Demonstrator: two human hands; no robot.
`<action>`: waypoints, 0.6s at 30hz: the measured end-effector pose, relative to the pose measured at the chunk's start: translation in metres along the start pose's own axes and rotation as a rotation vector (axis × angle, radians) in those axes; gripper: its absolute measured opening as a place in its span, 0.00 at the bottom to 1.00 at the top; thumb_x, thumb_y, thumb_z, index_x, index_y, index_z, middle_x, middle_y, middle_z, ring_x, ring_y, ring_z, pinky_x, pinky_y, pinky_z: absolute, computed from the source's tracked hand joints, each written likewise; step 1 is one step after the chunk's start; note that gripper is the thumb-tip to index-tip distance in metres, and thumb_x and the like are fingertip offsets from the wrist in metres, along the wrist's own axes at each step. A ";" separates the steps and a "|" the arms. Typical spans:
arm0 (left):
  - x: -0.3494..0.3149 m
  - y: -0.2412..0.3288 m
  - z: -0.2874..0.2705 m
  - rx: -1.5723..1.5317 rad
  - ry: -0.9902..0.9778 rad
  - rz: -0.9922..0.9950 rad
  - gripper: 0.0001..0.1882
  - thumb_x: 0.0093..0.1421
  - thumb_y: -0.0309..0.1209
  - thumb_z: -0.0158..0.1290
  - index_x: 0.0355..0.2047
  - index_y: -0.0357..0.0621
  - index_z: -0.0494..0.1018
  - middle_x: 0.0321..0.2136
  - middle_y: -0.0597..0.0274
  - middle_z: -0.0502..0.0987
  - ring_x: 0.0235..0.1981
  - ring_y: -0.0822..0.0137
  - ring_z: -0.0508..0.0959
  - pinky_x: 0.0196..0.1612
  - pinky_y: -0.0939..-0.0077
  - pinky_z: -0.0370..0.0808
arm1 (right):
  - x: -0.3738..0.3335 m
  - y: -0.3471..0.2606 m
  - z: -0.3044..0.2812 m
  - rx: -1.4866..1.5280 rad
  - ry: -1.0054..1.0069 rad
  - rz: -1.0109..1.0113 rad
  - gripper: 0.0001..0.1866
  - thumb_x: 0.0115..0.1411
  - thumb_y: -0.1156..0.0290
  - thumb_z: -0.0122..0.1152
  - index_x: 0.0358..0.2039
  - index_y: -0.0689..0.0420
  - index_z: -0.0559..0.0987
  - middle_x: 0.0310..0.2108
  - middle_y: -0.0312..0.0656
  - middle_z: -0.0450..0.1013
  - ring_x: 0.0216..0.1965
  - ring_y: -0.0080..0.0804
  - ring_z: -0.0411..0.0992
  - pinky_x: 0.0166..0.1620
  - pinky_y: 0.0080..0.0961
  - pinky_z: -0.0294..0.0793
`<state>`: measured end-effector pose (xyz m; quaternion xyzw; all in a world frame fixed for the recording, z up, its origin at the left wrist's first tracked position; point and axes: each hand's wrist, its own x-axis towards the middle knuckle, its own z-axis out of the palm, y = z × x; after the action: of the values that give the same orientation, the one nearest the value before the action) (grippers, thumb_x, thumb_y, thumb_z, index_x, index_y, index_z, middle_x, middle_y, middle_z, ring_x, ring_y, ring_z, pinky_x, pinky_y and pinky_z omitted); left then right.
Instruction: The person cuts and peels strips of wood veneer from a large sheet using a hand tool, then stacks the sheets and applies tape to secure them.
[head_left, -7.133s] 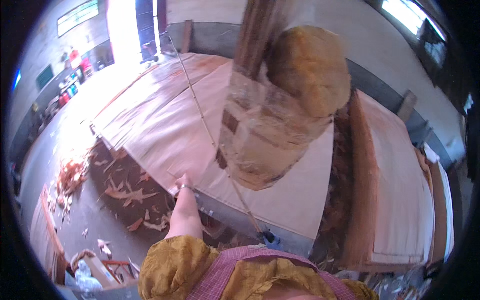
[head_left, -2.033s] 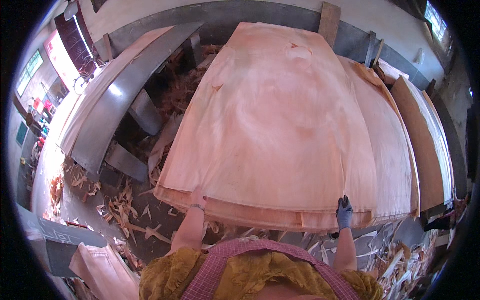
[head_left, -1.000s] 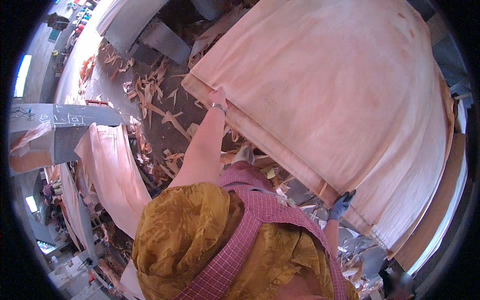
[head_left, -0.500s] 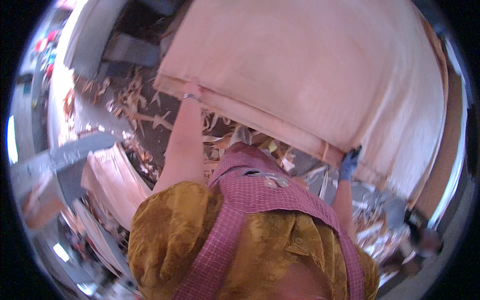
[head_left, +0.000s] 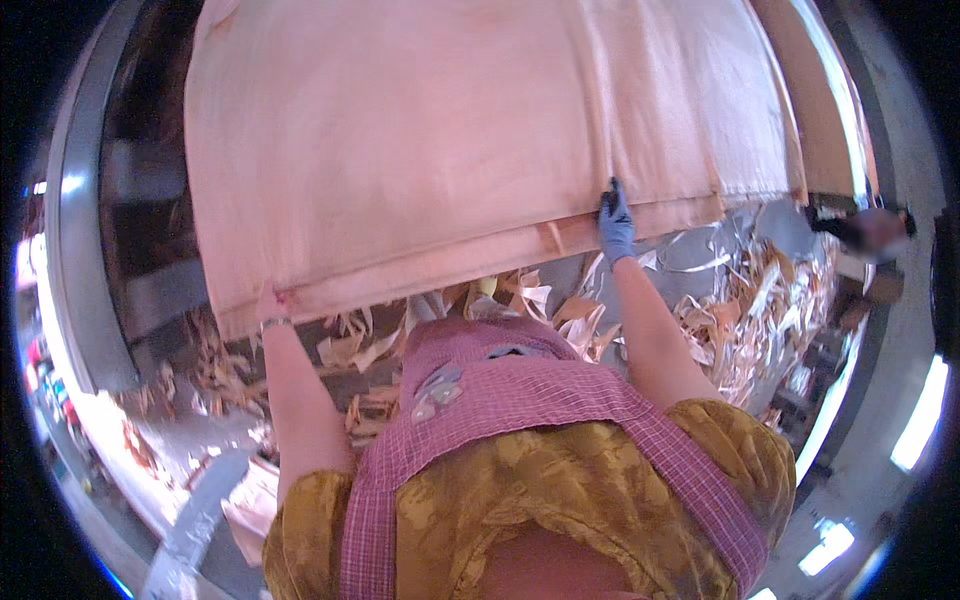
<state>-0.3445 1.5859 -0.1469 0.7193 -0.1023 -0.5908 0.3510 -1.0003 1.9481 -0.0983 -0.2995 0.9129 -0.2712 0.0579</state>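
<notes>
So the big pinkish sheet (head_left: 430, 150) ran off the top of the view, far edge cut off, with at least one layer (head_left: 430, 271) under it. Two hands were at its near edge: bare left hand (head_left: 272, 303) by the corner, blending right in, and gloved right hand (head_left: 616, 222) farther right. Couldn't tell how closed either was, or if they'd gripped it. One blurry person (head_left: 870, 230) right of the sheet, scraps (head_left: 760, 300) past counting off its near edge.

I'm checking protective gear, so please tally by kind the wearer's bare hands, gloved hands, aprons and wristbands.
Bare left hand at the pale sheets: 1
Gloved right hand at the pale sheets: 1
Pink checked apron: 1
Wristband: 1
Total: 4
</notes>
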 end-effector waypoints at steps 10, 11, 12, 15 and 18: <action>-0.110 -0.042 0.085 1.028 0.077 1.066 0.25 0.57 0.39 0.56 0.52 0.41 0.68 0.51 0.52 0.70 0.53 0.53 0.68 0.57 0.59 0.63 | 0.004 0.038 0.013 0.191 0.175 -0.179 0.36 0.67 0.57 0.49 0.71 0.45 0.47 0.48 0.64 0.72 0.41 0.63 0.74 0.42 0.52 0.72; -0.154 -0.051 0.108 1.092 0.022 1.224 0.28 0.56 0.38 0.57 0.55 0.40 0.67 0.56 0.51 0.69 0.58 0.51 0.67 0.62 0.57 0.61 | 0.000 0.032 0.006 0.225 0.016 -0.020 0.37 0.67 0.61 0.51 0.71 0.48 0.45 0.53 0.63 0.67 0.48 0.60 0.70 0.48 0.47 0.69; -0.176 -0.070 0.120 1.152 -0.015 1.437 0.28 0.55 0.36 0.56 0.57 0.42 0.67 0.55 0.51 0.70 0.57 0.51 0.68 0.62 0.55 0.59 | -0.001 0.015 -0.014 0.261 -0.159 0.123 0.39 0.66 0.65 0.52 0.71 0.51 0.44 0.59 0.62 0.63 0.55 0.56 0.66 0.54 0.42 0.66; -0.226 -0.109 0.178 1.269 -0.434 1.766 0.28 0.53 0.32 0.55 0.56 0.47 0.68 0.54 0.53 0.70 0.58 0.55 0.67 0.62 0.47 0.56 | -0.029 0.015 -0.049 0.019 -0.176 0.244 0.36 0.65 0.64 0.54 0.69 0.55 0.50 0.55 0.62 0.67 0.52 0.57 0.70 0.51 0.42 0.69; -0.298 -0.115 0.229 1.417 -0.725 1.678 0.26 0.52 0.32 0.55 0.54 0.49 0.70 0.55 0.54 0.69 0.59 0.55 0.66 0.63 0.52 0.57 | -0.054 0.034 -0.075 -0.086 0.002 0.228 0.26 0.63 0.57 0.57 0.58 0.55 0.68 0.41 0.58 0.75 0.39 0.53 0.76 0.41 0.41 0.73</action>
<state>-0.6706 1.7497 0.0006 0.2491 -0.9509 -0.1536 0.1009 -0.9935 2.0366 -0.0560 -0.1956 0.9519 -0.2239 0.0746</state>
